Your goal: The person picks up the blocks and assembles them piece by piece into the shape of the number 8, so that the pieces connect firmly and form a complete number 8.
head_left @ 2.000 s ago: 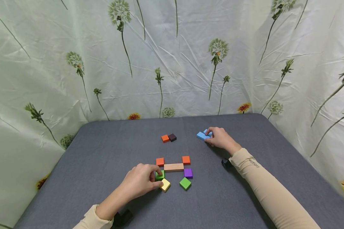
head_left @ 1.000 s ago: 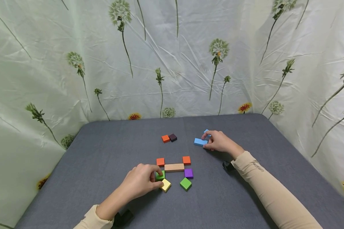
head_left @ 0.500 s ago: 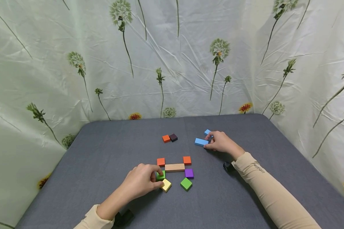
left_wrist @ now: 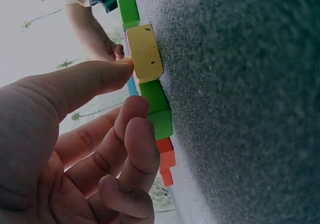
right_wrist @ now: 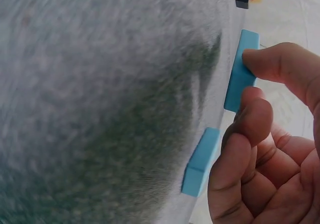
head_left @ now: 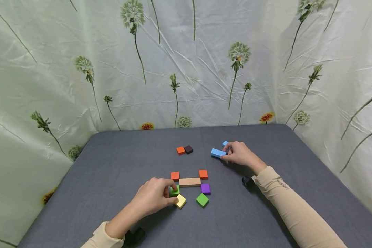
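My right hand point(head_left: 240, 152) pinches a long light-blue block point(head_left: 218, 153) between thumb and fingers, at the far right of the table. In the right wrist view that block point(right_wrist: 242, 72) is just off the cloth, and a second light-blue block point(right_wrist: 201, 161) lies beside the fingers. My left hand point(head_left: 153, 195) rests by the near left blocks with loosely bent fingers. Its thumb touches a yellow block point(head_left: 181, 202), and its index finger is at a green block point(head_left: 174, 191). In the left wrist view a gap shows between thumb and fingers.
A natural wooden bar point(head_left: 190, 182) lies between two orange blocks point(head_left: 203, 174) and a purple block point(head_left: 206, 188). Another green block point(head_left: 202, 200) sits in front. Farther back are an orange block point(head_left: 181, 150) and a dark block point(head_left: 188, 149). A flowered curtain point(head_left: 192, 69) surrounds the grey table point(head_left: 127, 151).
My right hand has drawn the long light-blue block toward me and left, away from the other light-blue block, and lifted it slightly. The left hand keeps its place.
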Action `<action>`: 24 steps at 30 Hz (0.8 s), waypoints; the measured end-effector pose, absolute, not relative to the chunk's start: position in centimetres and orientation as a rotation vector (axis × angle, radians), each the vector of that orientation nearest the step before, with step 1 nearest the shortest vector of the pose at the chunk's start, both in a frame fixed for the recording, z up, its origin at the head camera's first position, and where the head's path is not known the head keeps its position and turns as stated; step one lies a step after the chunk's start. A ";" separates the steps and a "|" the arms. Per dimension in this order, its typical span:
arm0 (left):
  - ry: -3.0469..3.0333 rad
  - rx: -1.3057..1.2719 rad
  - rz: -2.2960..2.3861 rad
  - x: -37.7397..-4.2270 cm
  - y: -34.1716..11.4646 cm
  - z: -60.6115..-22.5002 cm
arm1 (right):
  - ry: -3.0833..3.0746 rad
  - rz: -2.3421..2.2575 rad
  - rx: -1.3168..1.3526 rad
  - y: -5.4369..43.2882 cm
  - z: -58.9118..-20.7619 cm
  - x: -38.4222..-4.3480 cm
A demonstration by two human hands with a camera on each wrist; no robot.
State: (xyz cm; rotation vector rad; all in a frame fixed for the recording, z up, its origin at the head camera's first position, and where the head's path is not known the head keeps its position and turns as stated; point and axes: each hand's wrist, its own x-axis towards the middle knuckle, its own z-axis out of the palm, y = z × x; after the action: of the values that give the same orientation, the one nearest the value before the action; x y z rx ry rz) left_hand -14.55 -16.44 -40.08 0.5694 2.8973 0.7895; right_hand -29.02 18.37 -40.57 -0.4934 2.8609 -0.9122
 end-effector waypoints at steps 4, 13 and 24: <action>2.894 0.573 0.792 -14.5 -16.4 -40.1 | 2.858 -0.922 -0.504 18.2 -40.3 -28.8; 2.894 0.576 0.785 -14.6 -16.5 -40.1 | 2.854 -0.903 -0.547 17.0 -39.4 -27.5; 2.899 0.580 0.794 -14.4 -16.4 -40.0 | 2.853 -0.891 -0.700 15.6 -38.3 -25.6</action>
State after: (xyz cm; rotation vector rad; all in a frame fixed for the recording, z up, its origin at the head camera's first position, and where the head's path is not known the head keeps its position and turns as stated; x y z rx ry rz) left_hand -14.41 -16.38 -40.00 0.5800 2.8989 0.7936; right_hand -25.61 15.63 -38.26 -0.6999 2.8532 -0.8913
